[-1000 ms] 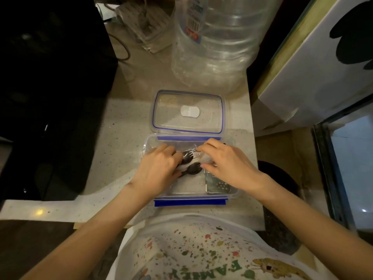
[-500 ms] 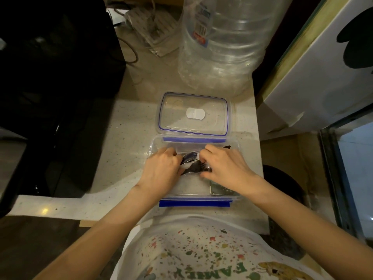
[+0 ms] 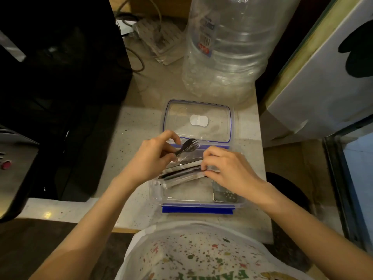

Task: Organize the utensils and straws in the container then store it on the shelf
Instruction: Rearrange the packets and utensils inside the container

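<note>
Speckled pale stone counter [image 3: 141, 122] is carrying everything; big black appliance [image 3: 60, 67] is filling its left side, large clear ribbed plastic water bottle [image 3: 228, 47] is standing at the back right, white power strip with grey cable [image 3: 159, 41] is lying behind it to the left, white box with a dark print [image 3: 323, 77] is leaning at far right. Clear rectangular plastic container with blue clips [image 3: 197, 207] is sitting open at the counter's front edge, right in front of the person; its clear blue-rimmed lid [image 3: 198, 120] is lying flat just behind it, touching the far rim, white label in the middle. Person's white paint-splatter shirt [image 3: 191, 255] is showing at the bottom. Left hand [image 3: 151, 158] is hovering over the container's far left corner, thumb and fingers pinching the handle of a black plastic spork in a clear wrapper [image 3: 186, 147], spork head raised and pointing toward the lid. Right hand [image 3: 228, 172] is over the container's right half, fingertips curled and pinching the right ends of a bundle of wrapped straws and utensils, dark and white strips in clear film [image 3: 181, 170], which is lying slanted across the container from lower left to upper right. Small shiny metal perforated piece [image 3: 224, 196] is sitting in the container's near right corner, partly under the right wrist; cannot tell what it is
</note>
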A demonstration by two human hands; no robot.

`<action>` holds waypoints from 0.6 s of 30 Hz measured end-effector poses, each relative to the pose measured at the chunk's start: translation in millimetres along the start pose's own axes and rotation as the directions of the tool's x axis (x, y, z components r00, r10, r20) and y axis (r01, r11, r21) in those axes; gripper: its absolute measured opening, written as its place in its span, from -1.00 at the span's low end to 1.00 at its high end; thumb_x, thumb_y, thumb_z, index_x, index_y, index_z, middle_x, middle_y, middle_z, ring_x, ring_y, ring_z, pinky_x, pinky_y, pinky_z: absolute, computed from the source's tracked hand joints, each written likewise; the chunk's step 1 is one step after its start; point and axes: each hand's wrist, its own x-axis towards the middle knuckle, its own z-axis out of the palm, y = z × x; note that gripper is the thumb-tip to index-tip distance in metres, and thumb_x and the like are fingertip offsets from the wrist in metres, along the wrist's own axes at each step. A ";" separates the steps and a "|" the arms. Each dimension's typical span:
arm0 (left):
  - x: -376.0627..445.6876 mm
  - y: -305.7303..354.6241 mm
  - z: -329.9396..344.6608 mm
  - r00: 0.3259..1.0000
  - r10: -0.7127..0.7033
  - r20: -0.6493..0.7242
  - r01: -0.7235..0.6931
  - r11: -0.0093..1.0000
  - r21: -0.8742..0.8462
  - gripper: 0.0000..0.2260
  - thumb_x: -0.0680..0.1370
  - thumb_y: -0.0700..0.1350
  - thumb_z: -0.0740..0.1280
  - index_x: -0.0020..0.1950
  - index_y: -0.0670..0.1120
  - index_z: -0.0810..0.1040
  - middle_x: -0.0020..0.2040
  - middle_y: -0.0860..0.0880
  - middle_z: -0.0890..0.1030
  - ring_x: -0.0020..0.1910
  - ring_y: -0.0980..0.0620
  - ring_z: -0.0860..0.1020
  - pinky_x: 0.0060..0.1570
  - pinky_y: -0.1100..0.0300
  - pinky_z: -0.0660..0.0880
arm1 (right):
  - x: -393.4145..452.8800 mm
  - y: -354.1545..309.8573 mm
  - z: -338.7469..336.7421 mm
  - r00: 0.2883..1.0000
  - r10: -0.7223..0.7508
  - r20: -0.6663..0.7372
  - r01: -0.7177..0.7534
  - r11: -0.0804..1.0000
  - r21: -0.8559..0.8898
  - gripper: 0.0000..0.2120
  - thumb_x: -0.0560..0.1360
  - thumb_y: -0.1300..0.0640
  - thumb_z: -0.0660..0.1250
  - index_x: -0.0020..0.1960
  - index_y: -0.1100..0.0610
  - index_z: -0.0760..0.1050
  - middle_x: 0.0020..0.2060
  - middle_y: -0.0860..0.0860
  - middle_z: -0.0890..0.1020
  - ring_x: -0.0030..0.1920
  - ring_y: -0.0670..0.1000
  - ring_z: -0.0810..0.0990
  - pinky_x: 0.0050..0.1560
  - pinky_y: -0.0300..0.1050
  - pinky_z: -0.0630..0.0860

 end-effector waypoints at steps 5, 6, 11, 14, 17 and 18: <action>4.0 2.5 -5.6 0.989 -0.005 0.149 0.022 0.994 -0.109 -0.81 0.53 -0.29 0.24 -0.02 -0.07 0.60 -0.08 0.03 0.59 -0.11 0.20 0.55 -0.09 0.41 0.52 | -8.2 -0.8 -21.2 0.952 -0.125 -0.280 0.120 0.992 -0.034 -0.95 0.39 0.23 0.40 -0.18 0.16 0.63 -0.23 0.03 0.68 -0.22 -0.01 0.63 -0.26 -0.11 0.61; 5.1 3.8 -4.9 0.984 -0.019 0.178 0.046 0.988 -0.149 -0.80 0.54 -0.29 0.22 -0.03 -0.07 0.60 -0.07 0.00 0.59 -0.12 0.17 0.56 -0.10 0.38 0.52 | -8.6 -0.9 -21.4 0.938 -0.146 -0.315 0.130 0.989 -0.070 -0.95 0.39 0.26 0.40 -0.17 0.18 0.64 -0.24 0.05 0.68 -0.22 0.00 0.64 -0.28 -0.10 0.61; 4.2 5.1 1.8 0.957 -0.074 0.281 0.177 0.915 -0.364 -0.84 0.55 -0.21 0.24 -0.08 -0.17 0.62 -0.13 -0.29 0.62 -0.19 -0.05 0.52 -0.10 0.12 0.45 | -11.5 1.6 -8.9 0.919 -0.235 -0.318 0.179 0.964 -0.196 -0.92 0.40 0.32 0.41 -0.13 0.22 0.65 -0.22 0.13 0.68 -0.26 0.08 0.64 -0.38 -0.02 0.57; 2.4 1.6 5.5 0.948 -0.024 0.316 0.163 0.892 -0.422 -0.89 0.48 -0.19 0.35 -0.06 -0.20 0.60 -0.17 -0.22 0.64 -0.22 0.04 0.57 -0.12 0.25 0.52 | -13.2 4.1 -2.9 0.928 -0.252 -0.276 0.200 0.959 -0.201 -0.90 0.42 0.29 0.36 -0.11 0.24 0.65 -0.21 0.15 0.68 -0.27 0.09 0.64 -0.42 -0.02 0.56; 0.7 -2.4 9.4 0.943 -0.007 0.332 0.153 0.898 -0.414 -0.85 0.42 -0.26 0.41 -0.05 -0.09 0.56 -0.20 -0.10 0.66 -0.27 0.10 0.61 -0.19 0.34 0.56 | -15.1 4.3 -0.1 0.934 -0.249 -0.257 0.200 0.959 -0.203 -0.88 0.35 0.32 0.46 -0.11 0.25 0.65 -0.22 0.17 0.68 -0.26 0.11 0.65 -0.41 -0.03 0.58; -0.2 -4.0 10.4 0.943 -0.016 0.334 0.168 0.887 -0.431 -0.81 0.41 -0.27 0.42 -0.03 -0.06 0.53 -0.19 -0.12 0.66 -0.27 0.07 0.62 -0.19 0.31 0.58 | -15.9 3.4 0.4 0.935 -0.251 -0.251 0.202 0.958 -0.204 -0.86 0.32 0.33 0.48 -0.11 0.25 0.65 -0.22 0.17 0.68 -0.26 0.11 0.65 -0.41 -0.03 0.58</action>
